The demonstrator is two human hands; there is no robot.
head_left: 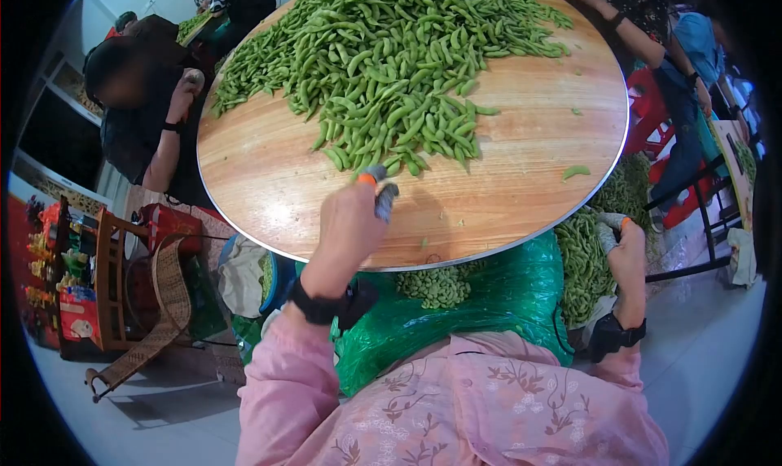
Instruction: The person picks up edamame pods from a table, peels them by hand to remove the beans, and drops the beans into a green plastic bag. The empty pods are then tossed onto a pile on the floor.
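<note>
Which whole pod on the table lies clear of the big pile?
The lone edamame pod near the right rim of the table; the rest lie heaped in the pile.

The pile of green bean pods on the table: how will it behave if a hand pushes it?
Probably it scatters: the pods lie loose, with strays apart. Each looks small and light. The smooth table likely lets them slide.

Bright, soft, even light; source not visible. Round varnished wooden tabletop (529,140) carries mild sheen, no hard glare. Faint soft shadow on wood just right of raised left hand (350,222). Heap of green bean pods (383,59) sharp. Fisheye bending strong toward rim, black vignette in corners. Pale grey tiled floor (717,344) washed out, far-left clutter soft.
</note>
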